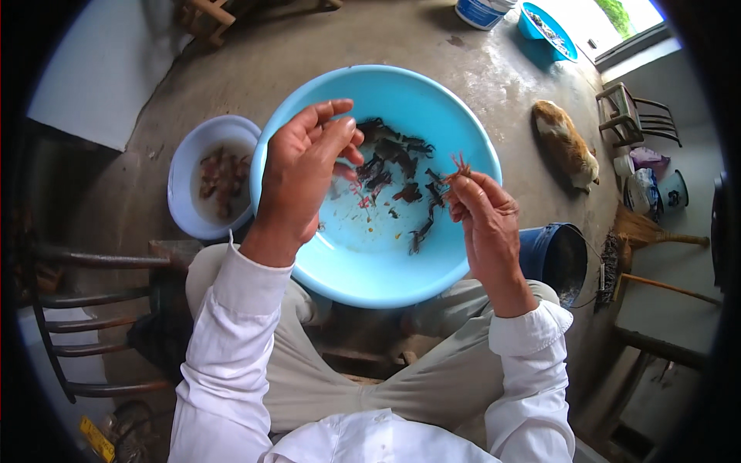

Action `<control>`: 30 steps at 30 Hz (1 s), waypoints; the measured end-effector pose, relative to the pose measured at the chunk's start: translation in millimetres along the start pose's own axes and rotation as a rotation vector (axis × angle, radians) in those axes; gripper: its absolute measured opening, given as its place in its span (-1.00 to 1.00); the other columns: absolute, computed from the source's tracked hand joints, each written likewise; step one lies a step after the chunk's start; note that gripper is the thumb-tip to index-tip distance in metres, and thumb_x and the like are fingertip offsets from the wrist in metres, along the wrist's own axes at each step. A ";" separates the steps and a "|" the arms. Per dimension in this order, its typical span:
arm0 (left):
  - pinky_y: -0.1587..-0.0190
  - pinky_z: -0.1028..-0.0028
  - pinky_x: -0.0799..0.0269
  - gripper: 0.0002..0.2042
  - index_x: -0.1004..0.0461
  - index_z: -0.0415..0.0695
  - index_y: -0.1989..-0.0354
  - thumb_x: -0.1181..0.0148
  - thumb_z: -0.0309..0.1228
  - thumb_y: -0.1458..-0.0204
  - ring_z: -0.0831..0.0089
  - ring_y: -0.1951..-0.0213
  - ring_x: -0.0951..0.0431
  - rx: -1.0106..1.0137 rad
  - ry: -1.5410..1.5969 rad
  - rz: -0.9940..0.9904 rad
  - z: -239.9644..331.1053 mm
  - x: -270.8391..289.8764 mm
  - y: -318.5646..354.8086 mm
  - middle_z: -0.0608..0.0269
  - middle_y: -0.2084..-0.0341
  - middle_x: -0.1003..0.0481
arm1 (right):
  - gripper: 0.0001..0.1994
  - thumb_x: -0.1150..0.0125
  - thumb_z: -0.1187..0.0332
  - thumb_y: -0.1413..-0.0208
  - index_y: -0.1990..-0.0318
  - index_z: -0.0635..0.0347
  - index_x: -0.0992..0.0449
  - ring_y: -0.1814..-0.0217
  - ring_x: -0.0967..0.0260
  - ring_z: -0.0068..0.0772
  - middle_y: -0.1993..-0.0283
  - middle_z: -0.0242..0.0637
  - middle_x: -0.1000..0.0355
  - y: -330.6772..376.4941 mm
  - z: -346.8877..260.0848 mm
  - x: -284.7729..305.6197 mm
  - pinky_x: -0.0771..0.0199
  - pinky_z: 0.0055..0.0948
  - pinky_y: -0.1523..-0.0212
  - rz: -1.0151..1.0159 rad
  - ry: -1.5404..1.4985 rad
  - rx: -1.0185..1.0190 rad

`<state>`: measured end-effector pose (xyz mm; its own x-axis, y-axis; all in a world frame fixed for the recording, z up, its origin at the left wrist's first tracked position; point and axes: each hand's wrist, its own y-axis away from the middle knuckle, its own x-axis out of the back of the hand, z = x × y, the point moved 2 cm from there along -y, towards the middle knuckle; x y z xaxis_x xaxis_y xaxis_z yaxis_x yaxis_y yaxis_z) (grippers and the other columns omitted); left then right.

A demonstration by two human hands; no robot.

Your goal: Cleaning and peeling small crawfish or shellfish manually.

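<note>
Basin edge: the light-blue basin [363, 278] fills the centre of the frame, its round rim whole but for the hands; a pale tub [182, 185] sits just beside it at left, a dark blue bucket [534, 253] near its lower right.
Open room: bare basin surface at lower centre; floor [509, 108] between basin and cat [563, 139] at upper right.
Left hand [301, 174]: over the left rim, grip loosely spread, fingers curved.
Right hand [490, 220]: at the right rim, grip pinching a small reddish piece [461, 167].
Dark pieces [401, 154]: scattered mid-basin.
</note>
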<state>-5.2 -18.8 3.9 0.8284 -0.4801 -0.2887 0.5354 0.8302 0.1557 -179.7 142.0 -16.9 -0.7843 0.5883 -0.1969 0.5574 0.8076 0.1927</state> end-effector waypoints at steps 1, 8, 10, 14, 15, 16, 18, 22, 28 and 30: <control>0.34 0.56 -0.45 -0.71 -0.47 -0.21 -0.08 -0.16 -0.37 -0.26 0.60 0.36 -0.53 -0.001 0.007 -0.001 -5.6 -1.2 0.1 0.32 0.35 -0.54 | -0.78 -0.24 0.36 -0.25 0.08 0.33 -0.62 0.35 -0.28 -0.72 0.34 -0.45 -0.51 0.2 -2.6 -0.3 -0.27 -0.65 0.30 0.017 -0.007 0.006; 0.23 0.54 -0.48 -0.71 -0.52 -0.23 -0.05 -0.15 -0.29 -0.30 0.61 0.28 -0.53 0.133 -0.043 -0.182 -39.2 -27.2 20.7 0.31 0.31 -0.57 | -0.78 -0.25 0.33 -0.26 0.07 0.30 -0.62 0.36 -0.28 -0.74 0.34 -0.47 -0.53 1.9 0.7 -1.6 -0.27 -0.66 0.32 0.024 -0.026 0.016; 0.18 0.52 -0.50 -0.66 -0.50 -0.26 -0.11 -0.16 -0.27 -0.30 0.60 0.22 -0.52 0.150 -0.130 -0.233 -40.2 -36.1 25.9 0.28 0.25 -0.58 | -0.78 -0.26 0.32 -0.25 0.07 0.29 -0.62 0.36 -0.28 -0.73 0.33 -0.46 -0.53 3.1 1.0 -2.5 -0.28 -0.65 0.31 0.032 -0.014 0.008; 0.13 0.50 -0.53 -0.59 -0.46 -0.28 -0.17 -0.26 -0.29 -0.23 0.58 0.14 -0.53 0.144 -0.080 -0.336 -45.6 -46.7 30.9 0.26 0.17 -0.57 | -0.76 -0.26 0.35 -0.28 0.02 0.31 -0.58 0.29 -0.34 -0.63 0.26 -0.37 -0.53 3.1 3.0 -3.9 -0.33 -0.57 0.23 0.004 -0.031 0.002; 0.13 0.50 -0.53 -0.59 -0.46 -0.28 -0.17 -0.26 -0.29 -0.23 0.58 0.14 -0.53 0.145 -0.079 -0.334 -47.3 -47.3 32.4 0.26 0.17 -0.57 | -0.77 -0.25 0.35 -0.29 0.01 0.30 -0.58 0.28 -0.35 -0.63 0.23 -0.36 -0.53 2.6 3.4 -4.2 -0.33 -0.56 0.22 0.002 -0.038 0.011; 0.13 0.48 -0.53 -0.57 -0.48 -0.30 -0.14 -0.31 -0.29 -0.19 0.55 0.11 -0.54 0.107 -0.098 -0.356 -49.2 -47.9 34.3 0.24 0.19 -0.58 | -0.77 -0.25 0.35 -0.29 0.01 0.30 -0.58 0.28 -0.35 -0.63 0.23 -0.36 -0.53 1.8 4.2 -3.7 -0.33 -0.56 0.22 0.000 -0.037 0.009; 0.08 0.44 -0.52 -0.60 -0.51 -0.31 -0.09 -0.36 -0.36 -0.14 0.50 0.10 -0.57 0.059 -0.108 -0.379 -49.6 -51.6 36.6 0.23 0.20 -0.59 | -0.78 -0.24 0.36 -0.29 0.01 0.28 -0.58 0.20 -0.41 -0.61 0.17 -0.36 -0.55 -0.2 6.0 -2.9 -0.37 -0.53 0.15 0.012 -0.118 0.013; 0.11 0.47 -0.52 -0.68 -0.53 -0.30 -0.05 -0.30 -0.42 -0.16 0.53 0.12 -0.58 -0.049 -0.151 -0.339 -47.9 -58.3 39.1 0.22 0.20 -0.60 | -0.74 -0.25 0.29 -0.29 0.02 0.30 -0.57 0.18 -0.43 -0.60 0.22 -0.36 -0.56 0.7 6.8 -16.9 -0.38 -0.54 0.11 0.030 -0.234 -0.020; 0.09 0.51 -0.52 -0.72 -0.55 -0.32 0.00 -0.29 -0.43 -0.18 0.57 0.17 -0.59 -0.045 -0.101 -0.248 -55.1 -55.7 37.9 0.21 0.25 -0.63 | -0.76 -0.18 0.35 -0.33 -0.01 0.31 -0.54 0.05 -0.44 -0.55 0.12 -0.32 -0.55 2.5 10.5 -24.6 -0.40 -0.50 -0.02 -0.067 -0.326 -0.037; 0.07 0.52 -0.51 -0.72 -0.56 -0.32 0.00 -0.30 -0.42 -0.18 0.57 0.16 -0.58 -0.032 -0.093 -0.245 -53.5 -55.4 38.4 0.20 0.24 -0.63 | -0.78 -0.17 0.37 -0.33 -0.01 0.31 -0.54 0.04 -0.44 -0.56 0.11 -0.32 -0.55 0.7 12.6 -26.0 -0.39 -0.50 -0.04 -0.064 -0.355 -0.064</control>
<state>-39.4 54.9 -24.7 0.6873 -0.6902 -0.2262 0.7173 0.6940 0.0620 -155.4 127.8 -23.7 -0.6672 0.5236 -0.5298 0.4836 0.8454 0.2267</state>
